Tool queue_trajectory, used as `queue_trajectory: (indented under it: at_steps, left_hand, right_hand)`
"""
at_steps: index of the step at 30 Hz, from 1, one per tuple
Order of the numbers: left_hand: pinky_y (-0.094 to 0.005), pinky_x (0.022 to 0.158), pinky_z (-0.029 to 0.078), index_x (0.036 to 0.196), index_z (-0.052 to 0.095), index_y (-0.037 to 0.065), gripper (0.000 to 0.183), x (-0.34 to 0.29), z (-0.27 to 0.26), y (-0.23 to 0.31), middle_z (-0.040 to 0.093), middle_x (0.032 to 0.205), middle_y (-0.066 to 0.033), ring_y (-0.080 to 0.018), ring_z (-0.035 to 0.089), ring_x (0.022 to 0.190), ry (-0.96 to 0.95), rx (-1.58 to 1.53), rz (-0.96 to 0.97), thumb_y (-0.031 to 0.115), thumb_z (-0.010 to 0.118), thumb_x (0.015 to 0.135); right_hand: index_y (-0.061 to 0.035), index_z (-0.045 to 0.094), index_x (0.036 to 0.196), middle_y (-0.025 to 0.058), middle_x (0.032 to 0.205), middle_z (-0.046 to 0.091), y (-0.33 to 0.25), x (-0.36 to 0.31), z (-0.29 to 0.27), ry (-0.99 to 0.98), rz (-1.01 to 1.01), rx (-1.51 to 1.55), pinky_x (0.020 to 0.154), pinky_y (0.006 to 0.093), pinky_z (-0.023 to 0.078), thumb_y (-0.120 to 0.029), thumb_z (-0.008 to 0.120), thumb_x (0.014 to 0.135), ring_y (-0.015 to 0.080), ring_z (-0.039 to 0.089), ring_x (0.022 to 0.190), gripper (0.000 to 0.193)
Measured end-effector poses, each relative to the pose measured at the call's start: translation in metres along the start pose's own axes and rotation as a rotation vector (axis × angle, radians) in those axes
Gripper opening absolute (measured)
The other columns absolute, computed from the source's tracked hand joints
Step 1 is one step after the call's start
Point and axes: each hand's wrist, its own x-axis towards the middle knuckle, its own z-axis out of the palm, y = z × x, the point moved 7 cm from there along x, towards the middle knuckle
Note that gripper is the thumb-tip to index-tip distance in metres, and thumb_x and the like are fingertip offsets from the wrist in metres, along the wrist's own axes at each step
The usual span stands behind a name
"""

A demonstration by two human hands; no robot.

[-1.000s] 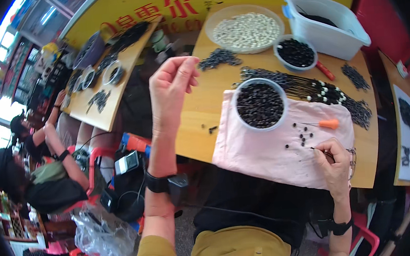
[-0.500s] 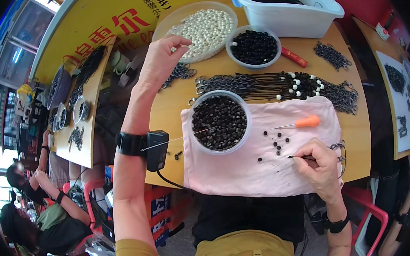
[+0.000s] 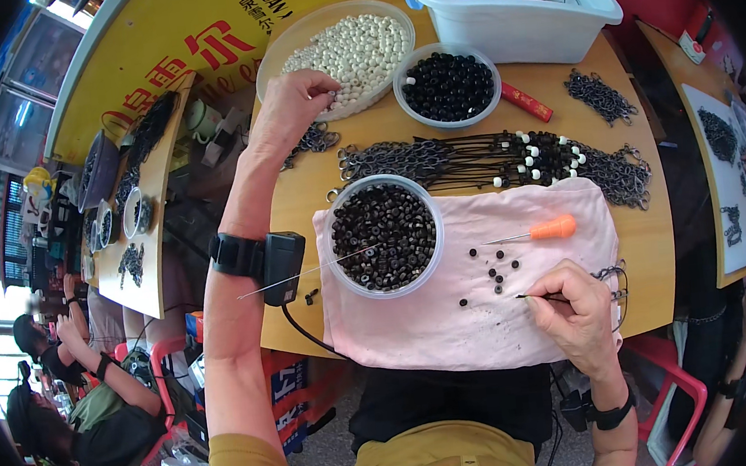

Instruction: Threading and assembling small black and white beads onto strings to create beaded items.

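My left hand [image 3: 289, 107] reaches to the rim of a shallow round bowl of white beads [image 3: 357, 52], its thumb and fingertips brought together at the beads. What lies between them is hidden. Over the right side of the pink cloth [image 3: 382, 339], my right hand [image 3: 575, 313] pinches a black cord [image 3: 538, 297], whose tip points left and whose looped part hangs behind the hand. Several loose black beads [image 3: 494, 272] lie beside it, with an orange-handled awl [image 3: 552, 228] above them. A round tub of small black beads [image 3: 387, 236] stands on the cloth, a thin long needle [image 3: 306, 275] across it.
Behind the cloth lie bundled black cords with white beads [image 3: 473, 160] and dark chains [image 3: 601, 98]. A bowl of larger black beads [image 3: 449, 89], a red stick-like object [image 3: 527, 101] and a white plastic bin [image 3: 523, 24] stand farther back. Other people sit at tables on both sides.
My left hand has lowered toward the white beads, and its fingers have closed together. My right hand keeps its pinch on the cord. The whole view has shifted slightly.
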Motion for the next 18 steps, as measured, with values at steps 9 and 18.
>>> queue_trajectory:
  at_steps: [9, 18]
  left_hand:
    - [-0.0226, 0.072, 0.049, 0.104, 0.068, -0.002, 0.020, -0.026, -0.034, -0.001, 0.070, 0.090, -0.0052, -0.0095, 0.061, 0.076, 0.259, -0.337, -0.028, 0.008, 0.067, 0.087]
    - [-0.0226, 0.080, 0.054, 0.112, 0.062, -0.002, 0.020, -0.190, -0.041, -0.021, 0.066, 0.105, -0.0113, -0.0127, 0.063, 0.089, 0.616, -1.515, -0.211, 0.005, 0.061, 0.093]
  right_hand:
    - [0.0000, 0.062, 0.085, 0.0043, 0.075, 0.056, -0.002, 0.001, 0.000, -0.012, -0.005, -0.005, 0.056, 0.0217, 0.042, 0.002, 0.067, 0.079, 0.0096, 0.054, 0.063, 0.008]
    - [0.0000, 0.061, 0.086, -0.0008, 0.074, 0.054, 0.001, -0.004, -0.001, 0.060, -0.028, 0.065, 0.056, 0.0201, 0.036, -0.002, 0.066, 0.085, 0.0054, 0.044, 0.062, 0.005]
